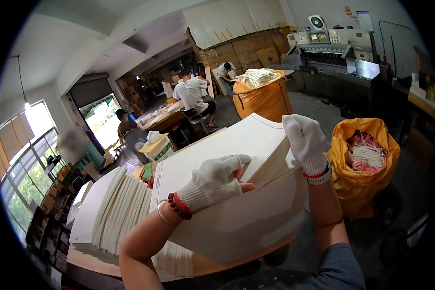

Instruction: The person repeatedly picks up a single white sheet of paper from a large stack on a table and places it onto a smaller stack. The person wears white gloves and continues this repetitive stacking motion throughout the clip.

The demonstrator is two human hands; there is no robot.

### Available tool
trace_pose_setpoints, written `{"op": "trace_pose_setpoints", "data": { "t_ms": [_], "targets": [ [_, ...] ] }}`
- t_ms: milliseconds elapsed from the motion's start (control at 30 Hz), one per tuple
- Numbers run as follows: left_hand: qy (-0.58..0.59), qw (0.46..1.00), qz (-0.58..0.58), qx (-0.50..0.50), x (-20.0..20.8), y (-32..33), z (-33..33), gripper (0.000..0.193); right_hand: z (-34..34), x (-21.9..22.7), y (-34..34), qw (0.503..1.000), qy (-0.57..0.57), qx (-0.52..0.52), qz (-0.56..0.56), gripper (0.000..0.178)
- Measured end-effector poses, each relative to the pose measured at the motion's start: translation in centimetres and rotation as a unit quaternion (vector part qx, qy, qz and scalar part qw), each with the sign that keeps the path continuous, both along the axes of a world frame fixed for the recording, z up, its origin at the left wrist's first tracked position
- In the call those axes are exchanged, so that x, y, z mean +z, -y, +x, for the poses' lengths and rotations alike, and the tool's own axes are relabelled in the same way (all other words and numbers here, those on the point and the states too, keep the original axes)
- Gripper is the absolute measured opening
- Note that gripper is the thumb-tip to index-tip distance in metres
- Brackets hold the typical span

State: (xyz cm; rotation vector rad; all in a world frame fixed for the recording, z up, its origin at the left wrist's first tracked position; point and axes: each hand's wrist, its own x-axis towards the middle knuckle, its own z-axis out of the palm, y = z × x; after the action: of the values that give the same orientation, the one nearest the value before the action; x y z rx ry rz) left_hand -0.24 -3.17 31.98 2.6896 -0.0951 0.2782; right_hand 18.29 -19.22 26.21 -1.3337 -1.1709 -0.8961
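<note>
A thick sheaf of large white paper sheets (215, 142), with a curved cut at its far right corner, lies tilted in front of me. My right hand (304, 142), in a white knit glove, is closed on that raised right corner. My left hand (215, 179) lies across the sheaf's near edge, its glove leaving some fingertips bare. Its fingers are bent around the edge, closed on the sheets. Below both hands a broad white sheet face (241, 222) slopes toward me. Left of it, fanned stacks of the same white sheets (113, 208) stand on a wooden board (94, 261).
An orange sack (362, 188) of paper scraps stands on the floor at right, and a larger orange sack (261, 101) beyond the sheets. A fan (135, 145) is behind the stacks. Several people sit or bend at work farther back; a large cutting machine (331, 53) stands back right.
</note>
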Motion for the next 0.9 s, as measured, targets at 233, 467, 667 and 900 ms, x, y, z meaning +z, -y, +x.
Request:
{"op": "trace_pose_setpoints", "data": {
  "t_ms": [233,467,667,900],
  "targets": [
    [0.066,0.998,0.002,0.019,-0.9,-0.2,0.0,0.033,0.5,-0.3,0.1,0.999,0.032,-0.015,0.004,0.019],
    [0.076,0.989,0.072,-0.107,-0.9,-2.0,0.1,0.042,-0.1,0.5,0.1,0.995,0.087,-0.04,-0.022,0.01],
    [0.148,0.984,0.047,-0.088,-1.4,-0.9,0.5,0.053,0.8,-0.3,-0.6,0.974,0.175,-0.133,0.046,0.009],
    [0.143,0.98,0.098,-0.101,-1.3,-1.1,0.4,0.052,0.5,-0.3,-0.3,1.0,0.009,0.008,-0.015,0.009]
  ]
}}
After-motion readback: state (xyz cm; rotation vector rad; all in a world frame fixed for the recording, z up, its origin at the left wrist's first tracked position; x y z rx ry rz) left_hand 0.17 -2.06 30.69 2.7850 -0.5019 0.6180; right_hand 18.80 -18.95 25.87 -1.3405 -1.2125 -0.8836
